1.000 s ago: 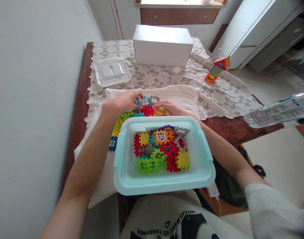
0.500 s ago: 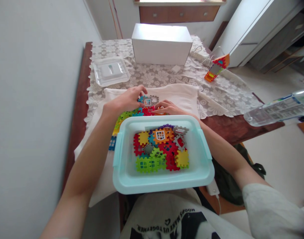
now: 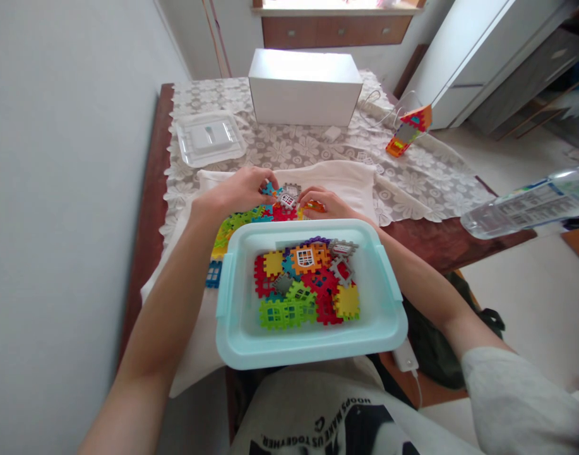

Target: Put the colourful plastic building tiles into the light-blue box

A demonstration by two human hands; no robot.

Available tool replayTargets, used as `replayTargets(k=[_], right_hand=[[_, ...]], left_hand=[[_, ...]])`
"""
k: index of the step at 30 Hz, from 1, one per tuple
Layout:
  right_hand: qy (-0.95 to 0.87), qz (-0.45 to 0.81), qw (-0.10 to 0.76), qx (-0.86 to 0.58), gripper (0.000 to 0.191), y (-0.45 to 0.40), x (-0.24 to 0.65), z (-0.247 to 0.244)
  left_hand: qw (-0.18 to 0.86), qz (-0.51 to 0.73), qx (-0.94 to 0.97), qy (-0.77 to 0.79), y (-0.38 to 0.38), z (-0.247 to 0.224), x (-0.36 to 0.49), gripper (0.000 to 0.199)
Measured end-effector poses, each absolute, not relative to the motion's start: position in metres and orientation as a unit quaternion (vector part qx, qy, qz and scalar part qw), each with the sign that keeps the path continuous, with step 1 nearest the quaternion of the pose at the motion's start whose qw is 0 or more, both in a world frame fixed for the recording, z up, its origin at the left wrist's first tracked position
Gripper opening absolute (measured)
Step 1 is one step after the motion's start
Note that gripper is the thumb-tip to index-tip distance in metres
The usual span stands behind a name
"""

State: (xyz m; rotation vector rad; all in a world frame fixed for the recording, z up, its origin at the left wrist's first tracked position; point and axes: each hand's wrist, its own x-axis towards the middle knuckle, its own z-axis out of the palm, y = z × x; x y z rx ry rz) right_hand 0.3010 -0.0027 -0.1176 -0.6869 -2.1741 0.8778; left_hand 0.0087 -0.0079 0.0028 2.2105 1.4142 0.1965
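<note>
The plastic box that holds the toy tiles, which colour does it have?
The plastic box is a pale mint blue-green; the head view shows it plainly.

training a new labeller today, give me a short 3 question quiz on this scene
1. True or false: the teal bin holds loose colourful tiles.
2. What lies nearest the clear lid: A the white box, B the plastic bottle, C the toy house?
3. Fill in: the left hand and right hand meet at a small grey ____ over the cream cloth.

Key: 1 true; 2 A; 3 tile.
</note>
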Motion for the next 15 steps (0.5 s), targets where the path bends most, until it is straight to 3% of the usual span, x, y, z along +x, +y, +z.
replayTargets(k=[3, 6, 12, 15], right_hand=[[-0.780, 0.382, 0.397, -0.299, 0.011, -0.004, 0.302, -0.112], [-0.717, 0.442, 0.442, -0.309, 0.020, -0.004, 0.303, -0.106], [-0.599, 0.552, 0.498, -0.297, 0.028, -0.004, 0.301, -0.097], [-0.563, 0.581, 0.498, -0.313, 0.034, -0.004, 0.300, -0.096]], left_hand=[[0.250, 0.109, 0.788, 0.552, -0.009, 0.007, 0.005, 0.043], [0.267, 0.141, 0.768, 0.564, -0.014, 0.018, 0.002, 0.046], [0.460, 0.161, 0.757, 0.435, -0.051, 0.071, 0.013, 0.048], [0.504, 0.093, 0.774, 0.371, -0.075, 0.090, 0.029, 0.043]])
